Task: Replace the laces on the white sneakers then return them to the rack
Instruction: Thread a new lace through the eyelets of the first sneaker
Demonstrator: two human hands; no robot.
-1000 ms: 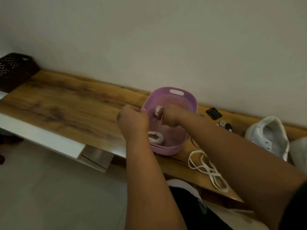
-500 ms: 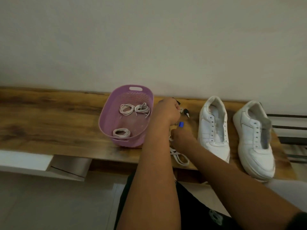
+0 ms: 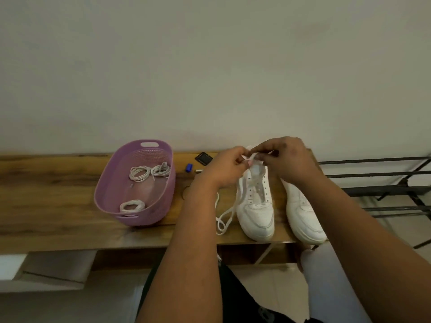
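A lilac plastic basket (image 3: 106, 194) stands on the left part of the wooden bench (image 3: 46, 194), holding three coiled white laces — two at its far end (image 3: 149, 172) and one at its near end (image 3: 131, 206). Between the basket and the shoes, toward the wall, lie a small dark square object (image 3: 204, 157), a small blue item (image 3: 189, 167) and a thin dark-tipped piece too small to make out. To the right of the bench stands a black metal rack (image 3: 377, 190) with bare horizontal bars. The person's dark-clad lap shows below the bench edge.

Two white sneakers stand side by side at the right end of the bench, toes pointing near. The left sneaker (image 3: 255, 206) is mostly in view; the right sneaker (image 3: 303, 217) is partly covered by the right forearm, which crosses over its far half.

Both hands meet above the far, heel end of the left sneaker. The left hand (image 3: 225, 169) and the right hand (image 3: 286, 159) each have a pinching grip on a white lace (image 3: 224, 220) — fingertips curled close together around it. The rest of that lace trails down to the left of the sneaker, looping on the bench near its front edge, behind the left forearm.
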